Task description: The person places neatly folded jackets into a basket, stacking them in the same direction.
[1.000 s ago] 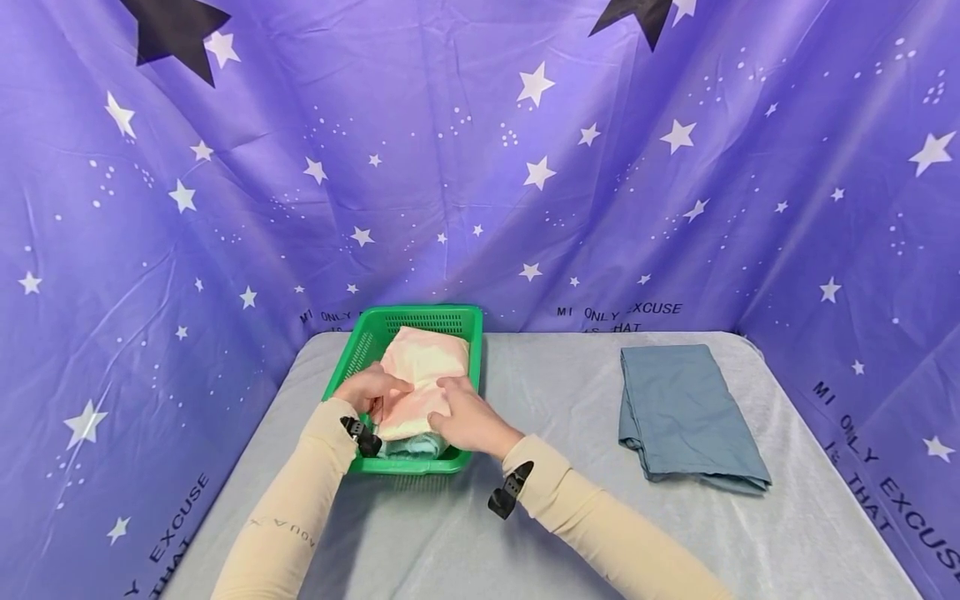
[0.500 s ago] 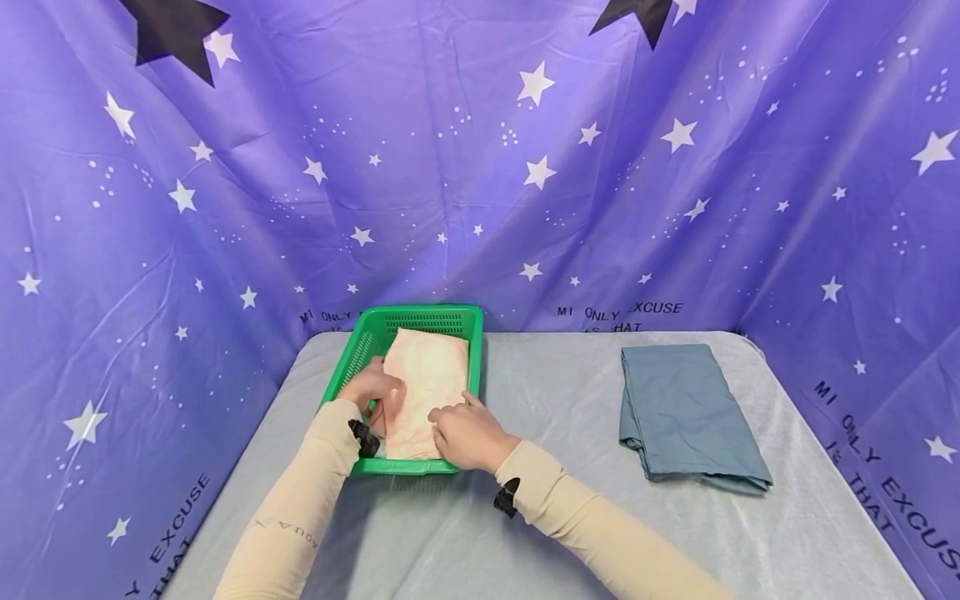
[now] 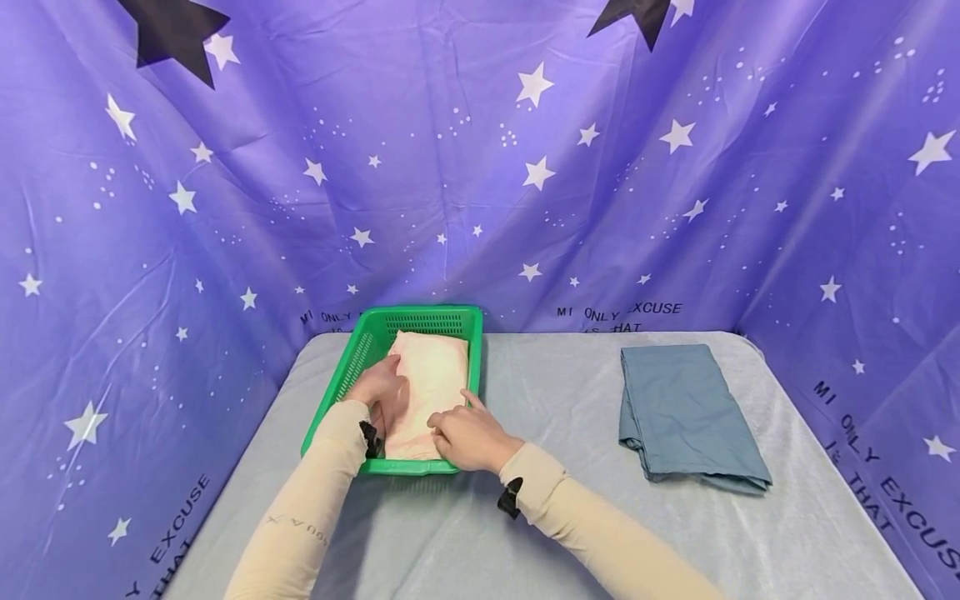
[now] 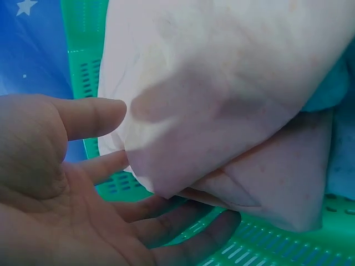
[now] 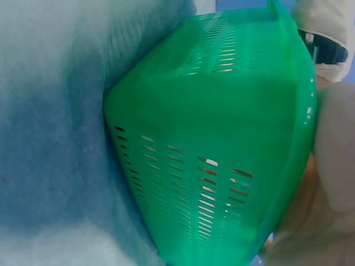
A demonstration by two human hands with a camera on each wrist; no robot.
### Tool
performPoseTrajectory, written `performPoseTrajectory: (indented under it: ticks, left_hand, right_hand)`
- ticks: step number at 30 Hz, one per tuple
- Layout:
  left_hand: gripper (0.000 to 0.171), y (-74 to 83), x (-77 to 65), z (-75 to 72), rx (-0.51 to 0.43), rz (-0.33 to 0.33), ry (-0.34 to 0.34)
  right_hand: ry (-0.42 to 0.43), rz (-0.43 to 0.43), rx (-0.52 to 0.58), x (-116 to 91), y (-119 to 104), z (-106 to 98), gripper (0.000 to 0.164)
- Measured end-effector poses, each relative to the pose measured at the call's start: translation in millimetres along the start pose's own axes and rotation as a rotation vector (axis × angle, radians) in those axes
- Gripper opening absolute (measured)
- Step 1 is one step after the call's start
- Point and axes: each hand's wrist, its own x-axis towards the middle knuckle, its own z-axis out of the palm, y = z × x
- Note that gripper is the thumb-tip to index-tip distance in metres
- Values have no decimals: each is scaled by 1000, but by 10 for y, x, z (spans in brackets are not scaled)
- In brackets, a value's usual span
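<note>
A folded pale pink cloth (image 3: 433, 392) lies in a green plastic basket (image 3: 468, 317) at the table's left back. My left hand (image 3: 381, 387) is at the cloth's left side inside the basket. The left wrist view shows its thumb (image 4: 97, 117) held apart and its fingers (image 4: 166, 224) loosely extended, the tips right at the cloth's lower folded edge. My right hand (image 3: 472, 435) is over the basket's right front rim, with bent fingers reaching down onto the cloth's right edge. Basket and palm hide those fingertips; I cannot tell whether they pinch the cloth.
A folded blue-grey cloth (image 3: 690, 417) lies on the right of the table (image 3: 555, 400), which has a light grey cover. Some teal cloth (image 4: 333, 88) shows beside the pink one in the left wrist view. A purple star-patterned curtain (image 3: 450, 167) surrounds the table.
The pink cloth has flattened and extended toward the basket's front, covering the teal cloth in the head view. My right hand has come down to the right rim; my left hand has shifted slightly right.
</note>
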Motion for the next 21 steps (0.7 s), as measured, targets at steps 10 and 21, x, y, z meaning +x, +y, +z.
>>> performPoseTrajectory:
  ticks: [10, 21]
  left_hand:
    - [59, 103, -84, -76, 29, 51, 83]
    - [40, 688, -487, 93, -222, 269, 271]
  right_hand:
    - [252, 31, 367, -249, 197, -114, 22]
    - [501, 247, 775, -750, 668, -286, 15]
